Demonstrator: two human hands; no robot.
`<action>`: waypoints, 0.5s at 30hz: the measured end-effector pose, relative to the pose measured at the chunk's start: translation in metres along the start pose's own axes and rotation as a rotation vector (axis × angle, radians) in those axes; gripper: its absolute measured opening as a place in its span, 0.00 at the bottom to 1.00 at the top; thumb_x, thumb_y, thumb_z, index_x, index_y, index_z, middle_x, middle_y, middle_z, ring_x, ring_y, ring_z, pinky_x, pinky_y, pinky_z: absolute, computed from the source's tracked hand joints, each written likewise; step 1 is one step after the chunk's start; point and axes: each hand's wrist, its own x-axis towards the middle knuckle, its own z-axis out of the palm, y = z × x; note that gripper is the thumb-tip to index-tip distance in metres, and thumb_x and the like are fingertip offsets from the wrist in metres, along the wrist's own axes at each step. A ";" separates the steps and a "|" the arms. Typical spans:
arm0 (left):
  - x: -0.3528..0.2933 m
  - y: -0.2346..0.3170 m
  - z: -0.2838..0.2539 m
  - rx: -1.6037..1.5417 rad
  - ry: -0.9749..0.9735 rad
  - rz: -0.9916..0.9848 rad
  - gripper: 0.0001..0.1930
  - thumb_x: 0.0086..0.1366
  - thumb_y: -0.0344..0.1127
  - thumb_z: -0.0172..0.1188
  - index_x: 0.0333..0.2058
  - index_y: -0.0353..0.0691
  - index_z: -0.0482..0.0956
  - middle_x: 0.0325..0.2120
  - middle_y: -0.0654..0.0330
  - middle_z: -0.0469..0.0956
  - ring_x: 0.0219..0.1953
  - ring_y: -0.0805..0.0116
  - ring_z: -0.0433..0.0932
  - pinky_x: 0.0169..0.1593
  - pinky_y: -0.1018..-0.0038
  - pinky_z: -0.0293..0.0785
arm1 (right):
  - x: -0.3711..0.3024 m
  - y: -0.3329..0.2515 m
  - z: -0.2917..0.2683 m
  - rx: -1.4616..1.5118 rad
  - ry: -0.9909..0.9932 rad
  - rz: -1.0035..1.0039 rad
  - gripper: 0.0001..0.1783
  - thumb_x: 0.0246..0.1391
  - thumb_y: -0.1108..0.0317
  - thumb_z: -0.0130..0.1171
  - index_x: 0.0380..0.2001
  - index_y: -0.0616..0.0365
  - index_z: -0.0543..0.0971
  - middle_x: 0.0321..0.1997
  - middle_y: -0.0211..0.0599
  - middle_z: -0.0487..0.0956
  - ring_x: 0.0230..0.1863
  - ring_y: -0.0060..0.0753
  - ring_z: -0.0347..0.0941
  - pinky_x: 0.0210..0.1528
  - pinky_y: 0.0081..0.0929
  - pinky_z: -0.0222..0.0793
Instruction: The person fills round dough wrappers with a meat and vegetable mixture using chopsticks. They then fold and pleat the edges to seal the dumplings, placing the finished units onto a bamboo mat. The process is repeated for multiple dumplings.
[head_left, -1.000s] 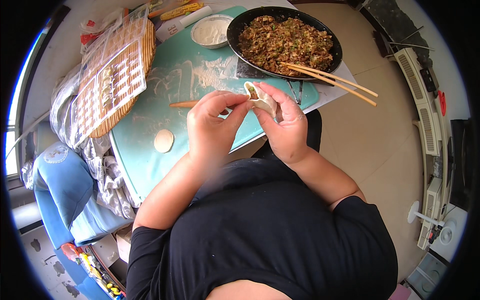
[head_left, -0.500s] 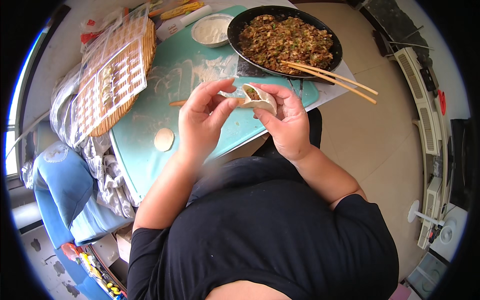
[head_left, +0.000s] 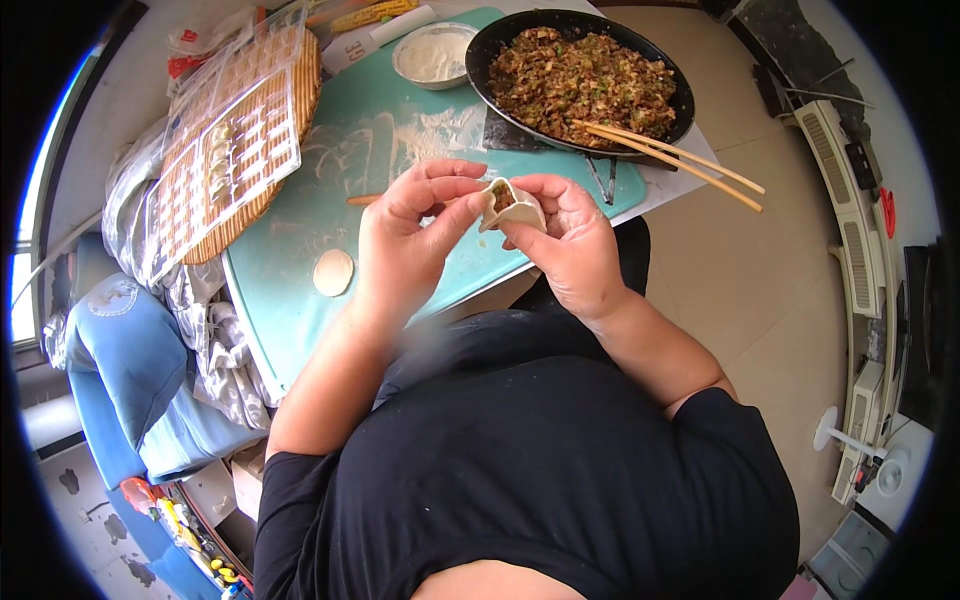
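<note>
Between my hands, above the near edge of the board, is a dumpling [head_left: 517, 209] with a pale wrapper folded round brown and green filling, its left end gaping. My right hand [head_left: 574, 240] is closed round its right side. The fingers and thumb of my left hand [head_left: 420, 225] pinch the wrapper's left edge. Behind my left hand a wooden rolling pin [head_left: 361, 200] is mostly hidden. A flat round wrapper [head_left: 333, 272] lies on the green board [head_left: 285, 320], left of my left hand.
A black pan [head_left: 480, 75] of minced filling stands at the back right, chopsticks [head_left: 690, 160] sticking out over its rim. Beside it is a bowl of flour [head_left: 436, 55]. On the left, a plastic dumpling tray [head_left: 265, 150] rests on a woven mat [head_left: 310, 85], with several dumplings in one row.
My left fingers have come in to the wrapper and now grip its left edge. The opening has narrowed and the filling shows less. The whole view has shifted slightly.
</note>
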 end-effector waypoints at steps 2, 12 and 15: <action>-0.004 0.002 0.003 0.143 0.040 0.125 0.12 0.48 0.26 0.66 0.34 0.35 0.79 0.39 0.57 0.76 0.36 0.71 0.75 0.40 0.77 0.71 | 0.000 0.001 0.003 0.010 0.028 -0.031 0.18 0.50 0.81 0.55 0.45 0.63 0.67 0.41 0.35 0.74 0.41 0.20 0.71 0.44 0.17 0.68; -0.009 -0.013 0.013 0.317 0.219 0.384 0.11 0.44 0.22 0.66 0.30 0.37 0.80 0.34 0.58 0.78 0.37 0.66 0.76 0.40 0.75 0.73 | 0.001 0.012 0.009 -0.144 0.074 -0.131 0.17 0.49 0.77 0.58 0.44 0.63 0.69 0.41 0.32 0.75 0.41 0.18 0.71 0.44 0.17 0.67; -0.010 -0.015 0.013 0.246 0.230 0.347 0.09 0.45 0.22 0.65 0.28 0.37 0.79 0.33 0.59 0.78 0.35 0.67 0.76 0.39 0.75 0.72 | 0.001 0.012 0.012 -0.169 0.082 -0.145 0.16 0.49 0.77 0.58 0.43 0.62 0.70 0.40 0.32 0.75 0.40 0.18 0.71 0.43 0.17 0.67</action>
